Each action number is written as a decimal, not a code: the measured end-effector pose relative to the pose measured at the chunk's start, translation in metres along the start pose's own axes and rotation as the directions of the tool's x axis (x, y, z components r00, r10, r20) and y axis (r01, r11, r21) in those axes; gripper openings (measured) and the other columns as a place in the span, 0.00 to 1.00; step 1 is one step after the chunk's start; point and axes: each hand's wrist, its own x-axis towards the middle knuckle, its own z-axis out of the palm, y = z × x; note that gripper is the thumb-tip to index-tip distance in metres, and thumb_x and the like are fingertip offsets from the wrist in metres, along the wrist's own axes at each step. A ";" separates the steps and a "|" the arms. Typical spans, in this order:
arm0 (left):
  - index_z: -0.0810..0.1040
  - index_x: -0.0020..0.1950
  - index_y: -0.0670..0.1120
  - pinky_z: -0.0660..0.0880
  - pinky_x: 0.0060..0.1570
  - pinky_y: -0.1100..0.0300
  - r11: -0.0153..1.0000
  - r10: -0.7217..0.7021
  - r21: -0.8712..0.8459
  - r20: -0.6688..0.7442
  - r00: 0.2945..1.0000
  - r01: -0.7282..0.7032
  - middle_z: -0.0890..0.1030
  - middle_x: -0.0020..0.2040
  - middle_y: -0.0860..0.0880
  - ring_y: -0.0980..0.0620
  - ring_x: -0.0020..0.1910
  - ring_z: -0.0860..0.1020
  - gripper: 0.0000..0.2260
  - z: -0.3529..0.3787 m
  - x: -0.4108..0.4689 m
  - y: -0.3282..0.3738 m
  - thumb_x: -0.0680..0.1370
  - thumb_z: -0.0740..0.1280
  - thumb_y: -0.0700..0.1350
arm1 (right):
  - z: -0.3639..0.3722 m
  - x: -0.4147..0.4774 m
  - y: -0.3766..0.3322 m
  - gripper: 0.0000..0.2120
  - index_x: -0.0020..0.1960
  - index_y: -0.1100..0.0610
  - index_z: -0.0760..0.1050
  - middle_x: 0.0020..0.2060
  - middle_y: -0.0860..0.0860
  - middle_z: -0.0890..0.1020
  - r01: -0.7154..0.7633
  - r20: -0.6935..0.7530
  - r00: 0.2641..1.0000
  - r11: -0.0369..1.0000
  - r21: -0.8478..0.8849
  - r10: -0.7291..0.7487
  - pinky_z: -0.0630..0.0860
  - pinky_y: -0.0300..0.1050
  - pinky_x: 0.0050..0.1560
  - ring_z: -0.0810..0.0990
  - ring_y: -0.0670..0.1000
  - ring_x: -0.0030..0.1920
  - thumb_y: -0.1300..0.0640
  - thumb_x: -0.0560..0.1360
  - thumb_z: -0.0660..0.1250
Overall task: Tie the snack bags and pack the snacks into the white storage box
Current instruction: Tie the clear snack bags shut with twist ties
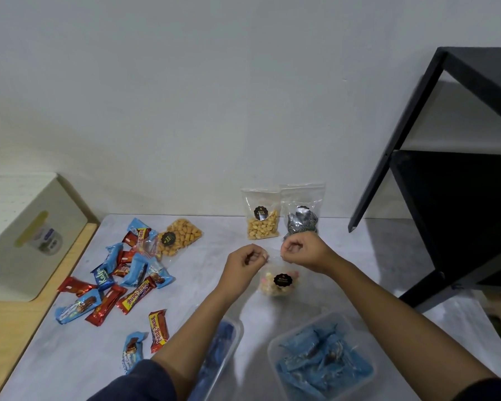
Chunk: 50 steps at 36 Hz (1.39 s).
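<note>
A clear snack bag (276, 282) with pale and pink pieces and a black round label stands on the grey table, in the middle. My left hand (245, 261) and my right hand (300, 250) each pinch the bag's top edge, fingers curled, one on each side. Behind them two more bags lean on the wall: one with yellow nuts (262, 218) and one with dark contents (301, 218). A fourth bag of orange-yellow snacks (180, 237) lies flat to the left. The white storage box (21, 235) sits at the far left on a wooden surface.
Several red and blue wrapped bars (113, 279) lie scattered on the left of the table. Two clear tubs with blue wrappers stand near me, one (321, 363) at right, one (220, 345) under my left forearm. A black shelf frame (446, 169) stands at right.
</note>
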 end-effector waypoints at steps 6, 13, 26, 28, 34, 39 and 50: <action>0.79 0.46 0.41 0.75 0.46 0.65 0.999 -0.009 -0.051 0.019 1.000 0.010 0.80 0.40 0.42 0.52 0.40 0.78 0.04 0.003 -0.002 0.001 0.77 0.64 0.37 | -0.003 0.001 -0.009 0.05 0.36 0.58 0.80 0.33 0.50 0.80 0.014 0.039 0.999 0.999 -0.040 -0.012 0.73 0.39 0.39 0.76 0.43 0.34 0.65 0.69 0.69; 0.80 0.46 0.41 0.74 0.46 0.64 0.995 -0.036 -0.093 0.046 0.998 0.041 0.79 0.39 0.43 0.52 0.39 0.76 0.05 0.001 -0.003 0.002 0.77 0.64 0.36 | 0.000 0.001 -0.008 0.06 0.35 0.53 0.78 0.31 0.46 0.80 -0.020 0.019 1.000 0.997 -0.071 0.021 0.77 0.49 0.43 0.78 0.49 0.35 0.60 0.69 0.72; 0.81 0.49 0.37 0.75 0.45 0.66 0.994 -0.067 -0.079 0.079 0.995 0.073 0.80 0.38 0.45 0.58 0.37 0.77 0.06 -0.003 -0.004 0.000 0.76 0.64 0.35 | 0.006 0.000 -0.012 0.10 0.32 0.49 0.75 0.34 0.47 0.79 -0.024 0.007 1.000 0.986 -0.166 0.025 0.74 0.46 0.43 0.77 0.47 0.37 0.55 0.68 0.74; 0.81 0.48 0.38 0.75 0.45 0.65 0.995 -0.064 -0.075 0.072 0.995 0.070 0.80 0.38 0.45 0.57 0.37 0.77 0.06 -0.002 -0.004 0.001 0.76 0.65 0.35 | 0.006 0.000 -0.012 0.10 0.32 0.49 0.76 0.34 0.48 0.79 -0.025 0.005 1.000 0.986 -0.166 0.026 0.75 0.47 0.43 0.78 0.48 0.38 0.56 0.68 0.74; 0.81 0.47 0.39 0.75 0.45 0.64 0.996 -0.063 -0.060 0.070 0.996 0.067 0.80 0.36 0.47 0.56 0.36 0.77 0.05 0.000 -0.005 0.004 0.76 0.65 0.35 | 0.006 -0.002 -0.013 0.10 0.31 0.48 0.76 0.35 0.51 0.81 -0.031 -0.017 0.999 0.984 -0.174 0.029 0.76 0.49 0.44 0.78 0.48 0.37 0.56 0.67 0.75; 0.81 0.45 0.39 0.73 0.41 0.69 0.996 -0.066 -0.053 0.058 0.996 0.069 0.79 0.35 0.46 0.53 0.36 0.75 0.05 0.003 -0.007 0.007 0.75 0.65 0.34 | 0.008 -0.004 -0.014 0.11 0.29 0.46 0.76 0.35 0.49 0.82 -0.049 -0.052 0.998 0.977 -0.210 0.039 0.77 0.52 0.46 0.81 0.52 0.41 0.56 0.66 0.74; 0.81 0.38 0.50 0.73 0.45 0.56 0.997 -0.069 0.031 0.054 0.996 0.068 0.79 0.36 0.43 0.50 0.38 0.74 0.09 -0.003 -0.003 0.006 0.74 0.68 0.37 | 0.009 -0.006 -0.023 0.10 0.33 0.47 0.78 0.35 0.51 0.81 -0.049 0.029 0.998 0.982 -0.183 0.055 0.77 0.49 0.44 0.77 0.48 0.37 0.59 0.68 0.73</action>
